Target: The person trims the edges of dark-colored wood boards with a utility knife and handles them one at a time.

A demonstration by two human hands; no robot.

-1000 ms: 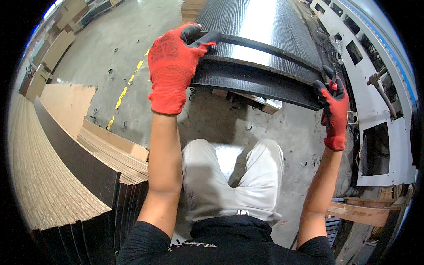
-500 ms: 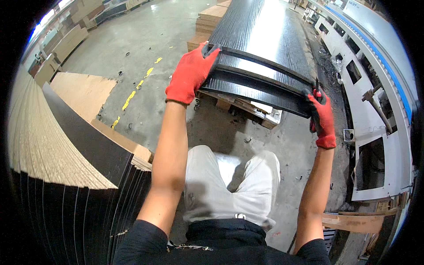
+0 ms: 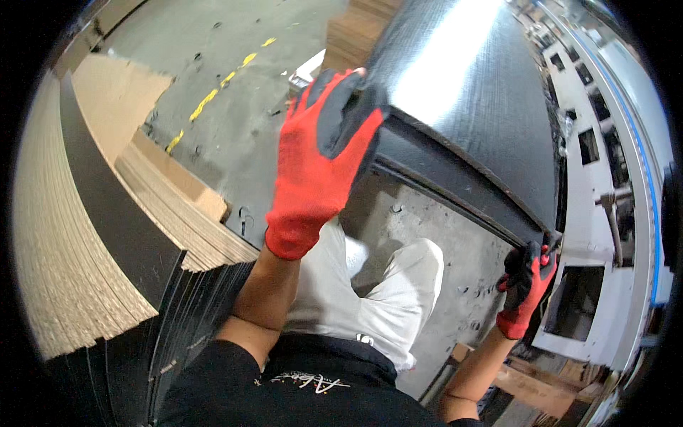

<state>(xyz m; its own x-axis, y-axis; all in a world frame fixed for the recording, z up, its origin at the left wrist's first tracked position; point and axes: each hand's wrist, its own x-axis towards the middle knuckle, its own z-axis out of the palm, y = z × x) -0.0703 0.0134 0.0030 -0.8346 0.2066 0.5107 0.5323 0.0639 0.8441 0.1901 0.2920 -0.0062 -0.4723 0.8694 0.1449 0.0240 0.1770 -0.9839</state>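
Grip of the right hand (image 3: 528,283) curls closed around one end of the black panel (image 3: 448,174), whose long axis runs toward ten o'clock, meeting the left hand (image 3: 320,146), bent there, though blur hides how firmly it holds.

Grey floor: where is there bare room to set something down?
Mostly bare floor lies around the yellow dashes, left of the brown stack, with scattered scraps. The black panel also looks free on top. Crowded: lower left, by packed boards; right, along the white machine.
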